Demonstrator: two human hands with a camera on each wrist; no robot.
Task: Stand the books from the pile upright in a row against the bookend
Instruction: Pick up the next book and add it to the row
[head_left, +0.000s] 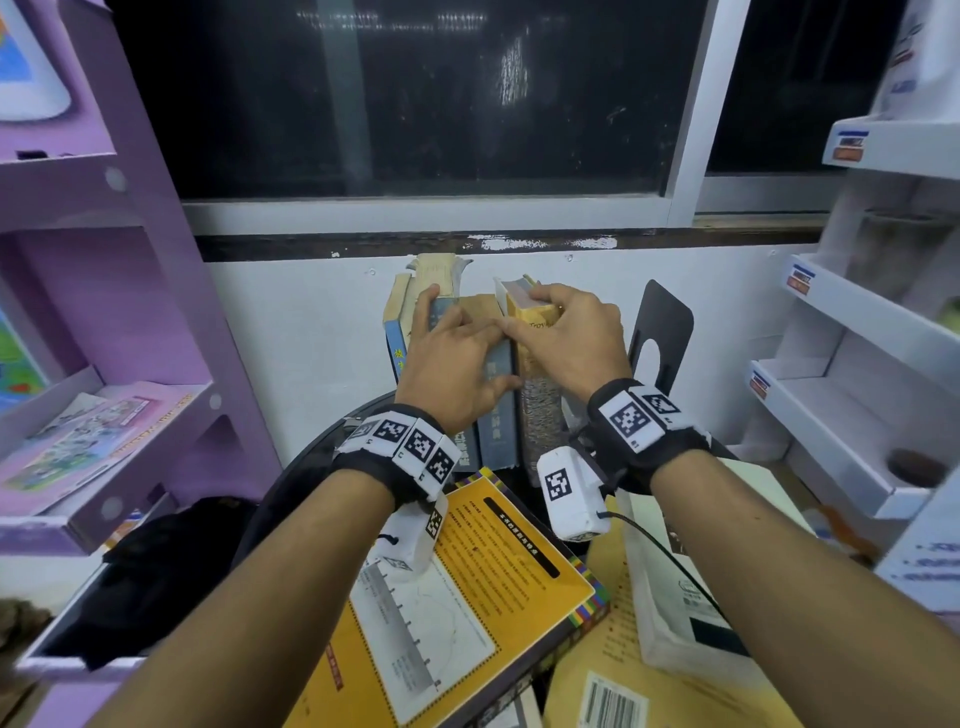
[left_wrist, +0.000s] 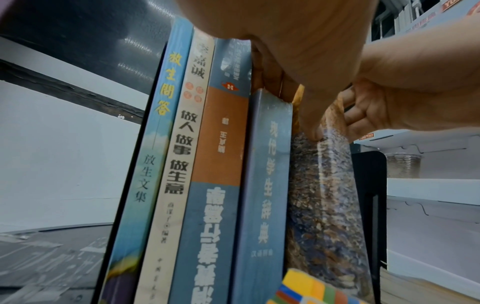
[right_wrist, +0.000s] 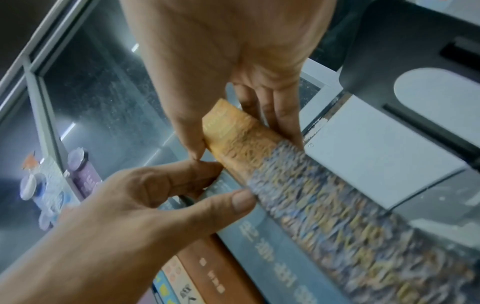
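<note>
Several books stand upright in a row on the dark table: a light blue one, a cream one, an orange-banded one and a grey-blue dictionary. My left hand holds the dictionary's top, thumb on its spine. My right hand grips the top of a yellow patterned book, upright at the row's right end. The black bookend stands just to its right, with a gap in the head view. The pile lies in front, a yellow book uppermost.
A white book and a barcoded yellow cover lie in the pile. A colour cube sits before the row. Purple shelving stands left, white shelving right, with the wall and window behind.
</note>
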